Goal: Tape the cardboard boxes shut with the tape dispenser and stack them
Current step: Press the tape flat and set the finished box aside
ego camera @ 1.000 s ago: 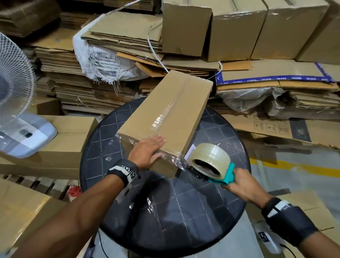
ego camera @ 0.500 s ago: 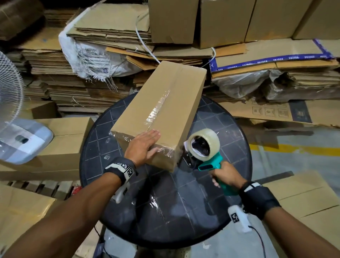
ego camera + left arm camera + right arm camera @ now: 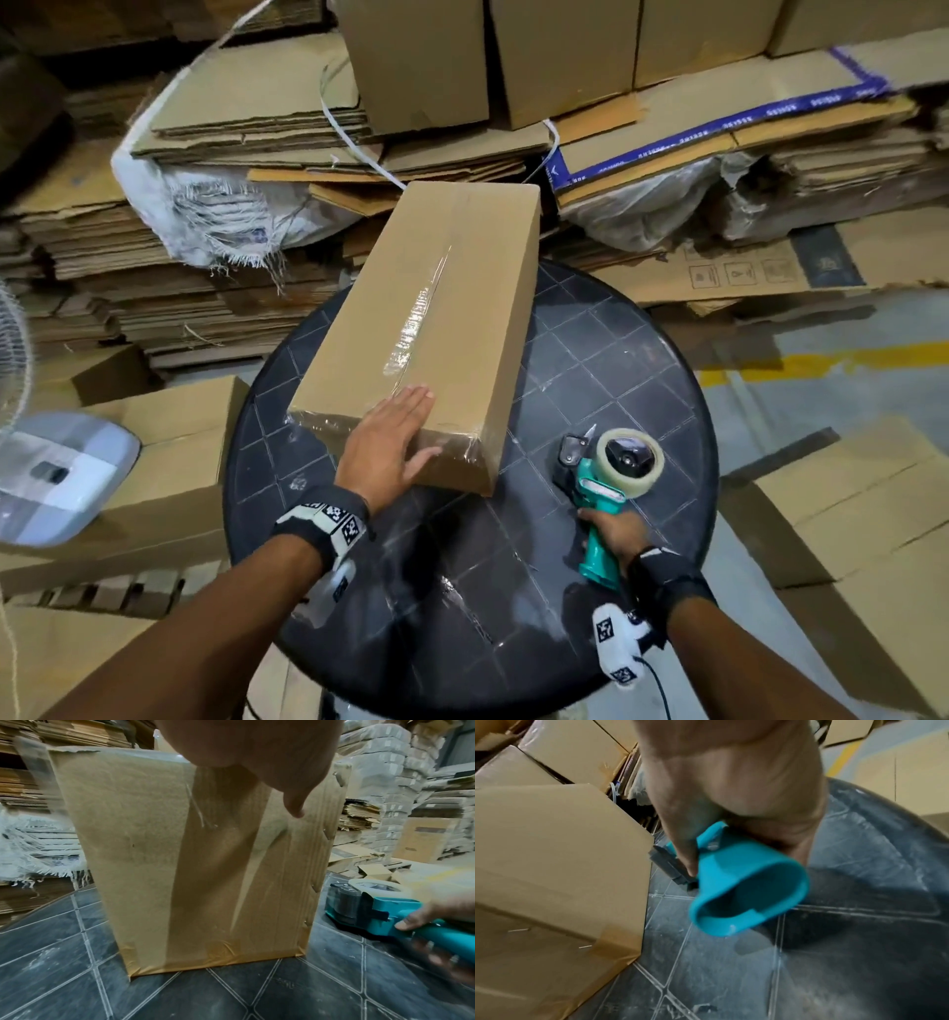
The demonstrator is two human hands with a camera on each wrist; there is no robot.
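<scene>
Right grip: the right hand (image 3: 613,534) is clenched round the teal handle of the tape dispenser (image 3: 611,478), at about 4 o'clock on the bench (image 3: 642,370), near the rim closest to the person.
Left grip: the left hand (image 3: 385,447) lies flat with straight fingers on the near top edge of the cardboard box (image 3: 436,329), thumb down over the end face; it presses, it does not grasp.
What has changed: half a second ago the dispenser stood raised at the near right corner of the box; now it is down at the bench surface, just beside the box and apart from it. No tape joins the two, so the strip appears cut.
Box: it lies lengthwise from the bench centre out toward 12 o'clock, its far end overhanging the rim. Clear tape runs along the top seam and folds down over the near end, as the left wrist view shows (image 3: 213,862).
Meaning for the task: this seam looks finished, and the flat palm is probably smoothing the tape end. I judge that the box is ready to be lifted off and stacked.
Behind: more closed boxes (image 3: 565,56) stand on flattened cardboard (image 3: 257,118) at 12 o'clock.
</scene>
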